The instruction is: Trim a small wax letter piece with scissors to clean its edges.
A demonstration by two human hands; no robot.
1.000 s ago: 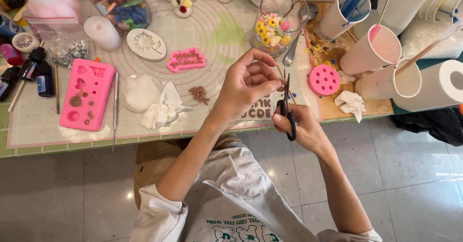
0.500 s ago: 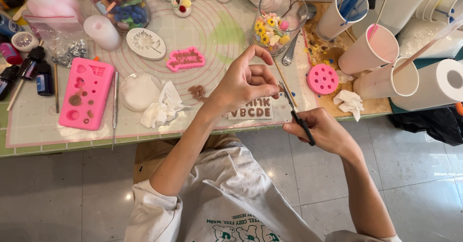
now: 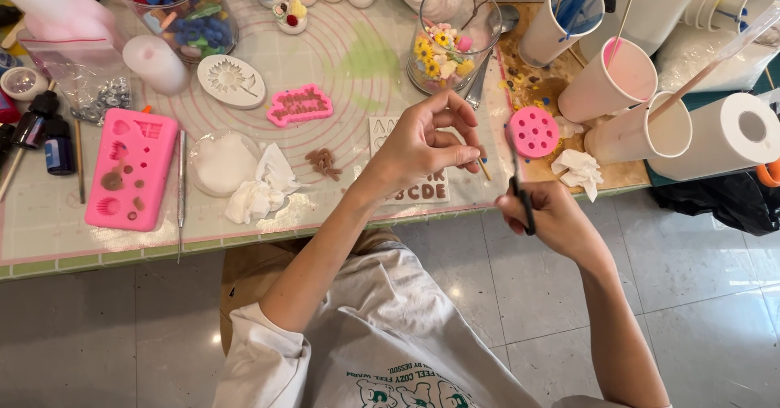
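Note:
My left hand (image 3: 422,144) hovers over the table's front edge, thumb and fingers pinched on a short thin wooden stick (image 3: 483,169). My right hand (image 3: 556,223) is lower and to the right, off the table edge, gripping black-handled scissors (image 3: 520,182) with the blades pointing up. The blade tips stand a little to the right of the stick and apart from it. Under my left hand lies a white letter mould (image 3: 413,190) on the pale silicone mat (image 3: 357,58).
A glass jar of small flower pieces (image 3: 451,46) and a round pink mould (image 3: 534,132) sit just beyond my hands. Paper cups (image 3: 617,83), a paper roll (image 3: 731,136), a pink rectangular mould (image 3: 130,168), crumpled tissue (image 3: 260,190) and a bowl of coloured pieces (image 3: 179,10) crowd the table.
The scissors were at my left hand's fingertips one second ago. My right hand has drawn them away to the right. My left hand still pinches the stick.

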